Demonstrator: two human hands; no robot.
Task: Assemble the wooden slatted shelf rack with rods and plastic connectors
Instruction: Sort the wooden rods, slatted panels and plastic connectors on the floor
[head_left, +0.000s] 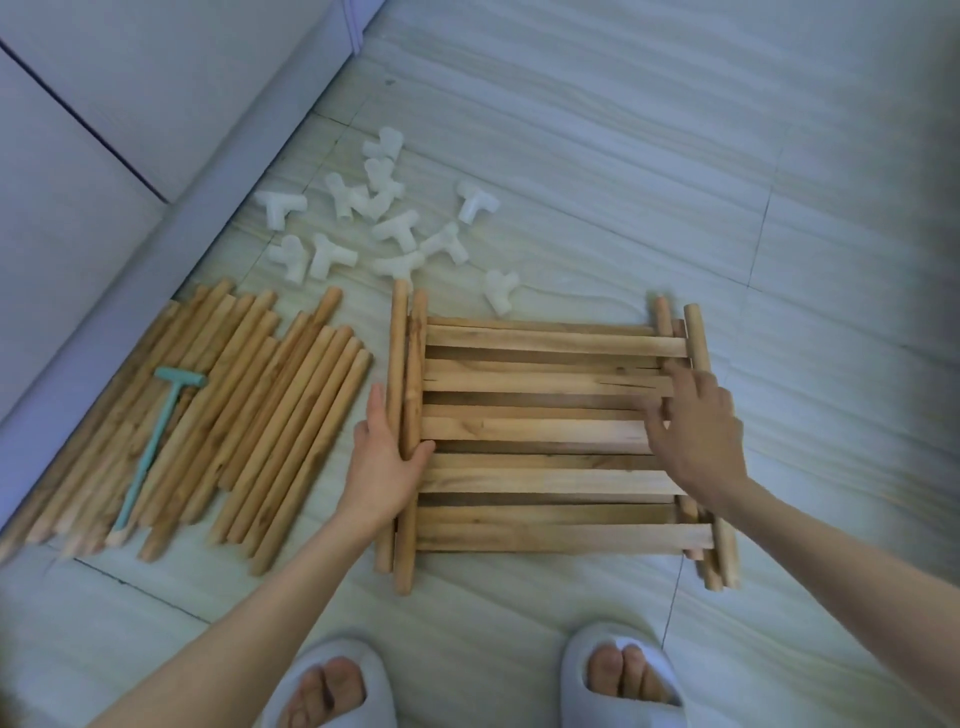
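While my left hand (387, 457) grips the slatted panels' (545, 431) side rail and my right hand (696, 431) rests spread on them, connectors (384, 218) come next

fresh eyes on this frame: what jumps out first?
The stack of slatted panels lies mid-floor, with the left hand gripping its left side rods and the right hand on its right edge. Left of it lies a row of loose rods with a teal mallet on top; white connectors are scattered beyond.
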